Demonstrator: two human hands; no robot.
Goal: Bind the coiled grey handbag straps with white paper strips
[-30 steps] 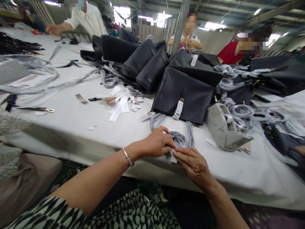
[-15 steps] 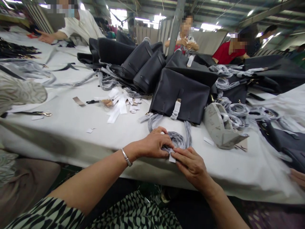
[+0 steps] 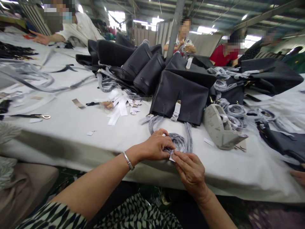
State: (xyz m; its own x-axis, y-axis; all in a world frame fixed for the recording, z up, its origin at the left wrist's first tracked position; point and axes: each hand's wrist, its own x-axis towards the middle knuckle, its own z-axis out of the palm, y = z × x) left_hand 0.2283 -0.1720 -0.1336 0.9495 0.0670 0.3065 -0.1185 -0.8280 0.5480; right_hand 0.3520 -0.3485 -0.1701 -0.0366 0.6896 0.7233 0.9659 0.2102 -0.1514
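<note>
A coiled strap in clear plastic wrap point(image 3: 179, 142) lies at the table's front edge, below a black handbag point(image 3: 182, 93). My left hand point(image 3: 158, 144) is closed on the coil's left side, thumb and fingers pinching it. My right hand point(image 3: 190, 167) pinches a small white paper piece point(image 3: 172, 156) against the front of the coil, its fingers almost touching my left fingertips. Two wrapped lengths of strap run from the coil up toward the bag. A wrapped tab with a gold fitting point(image 3: 176, 109) hangs on the bag's front.
A grey tape dispenser point(image 3: 222, 130) stands to the right, beside several wrapped strap coils point(image 3: 235, 110). More black bags point(image 3: 143, 63) are heaped behind. White paper strips point(image 3: 118, 106) and a strap with a metal clip point(image 3: 45, 116) lie to the left. Co-workers sit across the table.
My right hand has shifted slightly, covering more of the white paper piece at the coil. My left hand keeps its grip. A neighbour's patterned sleeve at the left has drawn back.
</note>
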